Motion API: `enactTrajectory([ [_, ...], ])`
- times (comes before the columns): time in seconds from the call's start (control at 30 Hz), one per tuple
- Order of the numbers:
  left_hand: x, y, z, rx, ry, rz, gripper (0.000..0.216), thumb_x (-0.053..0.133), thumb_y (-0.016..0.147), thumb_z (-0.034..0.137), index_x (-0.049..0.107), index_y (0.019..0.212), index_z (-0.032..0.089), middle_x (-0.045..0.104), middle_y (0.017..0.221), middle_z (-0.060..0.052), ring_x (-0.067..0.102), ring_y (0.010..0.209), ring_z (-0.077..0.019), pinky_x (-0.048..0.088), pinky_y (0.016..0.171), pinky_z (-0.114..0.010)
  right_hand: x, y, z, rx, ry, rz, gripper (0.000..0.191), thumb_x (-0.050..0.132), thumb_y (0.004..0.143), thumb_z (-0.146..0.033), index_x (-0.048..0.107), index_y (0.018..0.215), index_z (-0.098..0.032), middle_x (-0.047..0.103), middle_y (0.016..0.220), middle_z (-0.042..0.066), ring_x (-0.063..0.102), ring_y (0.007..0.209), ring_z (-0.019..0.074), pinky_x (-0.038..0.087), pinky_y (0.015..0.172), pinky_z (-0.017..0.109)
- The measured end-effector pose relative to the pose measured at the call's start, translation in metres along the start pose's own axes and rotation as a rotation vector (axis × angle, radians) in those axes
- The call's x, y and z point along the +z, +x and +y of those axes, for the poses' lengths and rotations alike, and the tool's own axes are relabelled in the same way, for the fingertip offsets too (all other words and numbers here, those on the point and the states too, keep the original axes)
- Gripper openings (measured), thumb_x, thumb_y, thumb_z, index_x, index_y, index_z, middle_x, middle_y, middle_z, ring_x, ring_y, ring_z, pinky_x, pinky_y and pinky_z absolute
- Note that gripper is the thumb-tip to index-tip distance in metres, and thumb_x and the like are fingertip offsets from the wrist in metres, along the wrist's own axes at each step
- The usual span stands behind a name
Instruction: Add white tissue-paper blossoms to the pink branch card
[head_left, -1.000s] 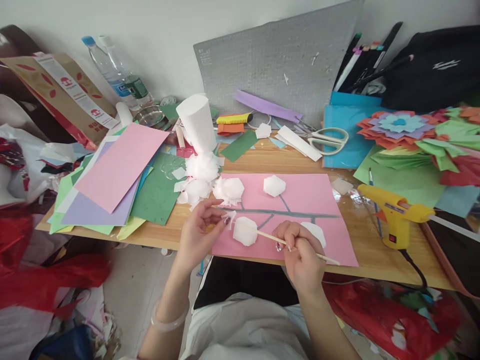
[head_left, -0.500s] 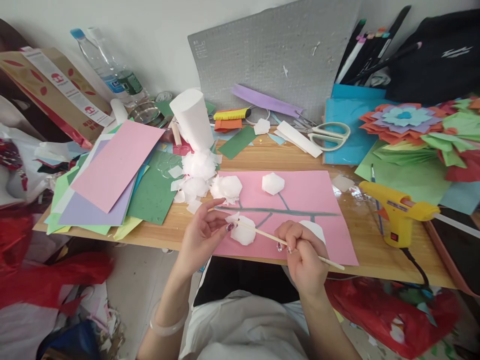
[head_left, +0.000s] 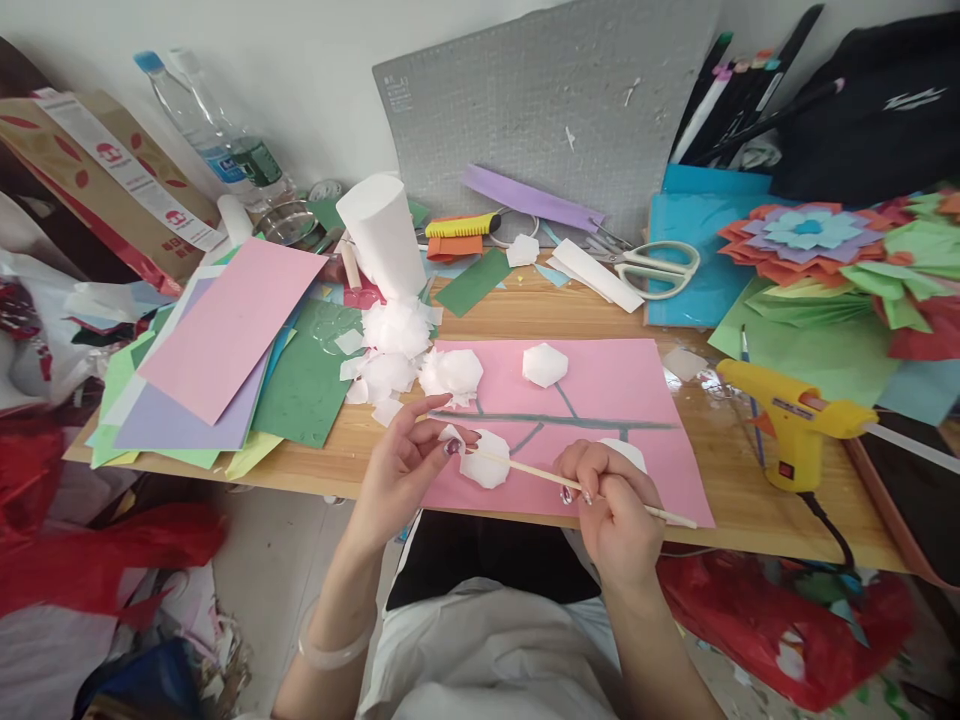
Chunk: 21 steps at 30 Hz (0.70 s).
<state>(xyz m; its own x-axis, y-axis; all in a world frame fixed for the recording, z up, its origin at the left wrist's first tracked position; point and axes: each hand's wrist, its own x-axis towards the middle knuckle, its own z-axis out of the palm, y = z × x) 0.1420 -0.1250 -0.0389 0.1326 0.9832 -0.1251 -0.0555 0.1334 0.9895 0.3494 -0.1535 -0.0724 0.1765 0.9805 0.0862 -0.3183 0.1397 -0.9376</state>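
The right hand (head_left: pixel 611 500) is holding a thin stick (head_left: pixel 525 468). Its grip is closed tight around the stick, with the fingers curling over it. The stick is pointing to the left, and its far end is lying across a white puff (head_left: pixel 487 475) of soft paper.

The left hand (head_left: pixel 401 465) is pinching the left edge of that puff between thumb and fingers, so its grip is closed on the puff. The puff is sitting on the near left part of a pink sheet (head_left: pixel 600 385), close to the front edge of the surface (head_left: pixel 525 315).

Green lines like a branch are running across the pink sheet. Two more white puffs are sitting higher up on the sheet, and another one is peeking out behind the right hand.

More fluffy white bits are lying in a bunch by a white tube (head_left: pixel 381 235) to the left. A heap of paper (head_left: pixel 225 340) is lying further left. A yellow glue gun (head_left: pixel 787 425) is standing to the right of the sheet. Scissors (head_left: pixel 660 268) are lying at the back, near a grey mat (head_left: pixel 540 110) that is leaning on the wall.
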Motion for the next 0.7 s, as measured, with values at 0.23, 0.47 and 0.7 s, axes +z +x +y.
enactTrajectory([
  [0.23,-0.0002,-0.0035,0.0,-0.049,0.013,-0.072,0.05,0.069,0.085,0.025,0.046,0.129,0.017,0.076,0.09,-0.007,0.071,0.085,-0.0178,0.053,0.083,-0.032,0.0016,0.0039,0.0,0.008,0.049,0.017,0.022,0.042,0.072,-0.007,0.045,0.055,-0.021,0.04,0.055,-0.001,0.042,0.056,0.0143,0.033,0.054,0.029],
  [0.47,0.0001,-0.0023,0.0018,-0.08,-0.001,-0.104,0.049,0.067,0.087,0.027,0.045,0.13,0.017,0.076,0.092,-0.008,0.071,0.088,-0.019,0.052,0.084,-0.032,-0.0039,0.0018,0.0005,0.021,0.04,-0.014,0.023,0.042,0.072,-0.007,0.045,0.054,-0.021,0.038,0.053,-0.002,0.041,0.055,0.0144,0.031,0.053,0.029],
  [0.7,-0.0025,-0.0051,0.0015,-0.078,0.012,-0.132,0.048,0.066,0.088,0.025,0.045,0.131,0.018,0.074,0.089,-0.005,0.07,0.089,-0.0176,0.051,0.085,-0.031,-0.0001,0.004,-0.0034,0.015,0.083,0.057,0.022,0.042,0.071,-0.008,0.045,0.053,-0.021,0.039,0.054,-0.002,0.041,0.055,0.0141,0.031,0.053,0.029],
])
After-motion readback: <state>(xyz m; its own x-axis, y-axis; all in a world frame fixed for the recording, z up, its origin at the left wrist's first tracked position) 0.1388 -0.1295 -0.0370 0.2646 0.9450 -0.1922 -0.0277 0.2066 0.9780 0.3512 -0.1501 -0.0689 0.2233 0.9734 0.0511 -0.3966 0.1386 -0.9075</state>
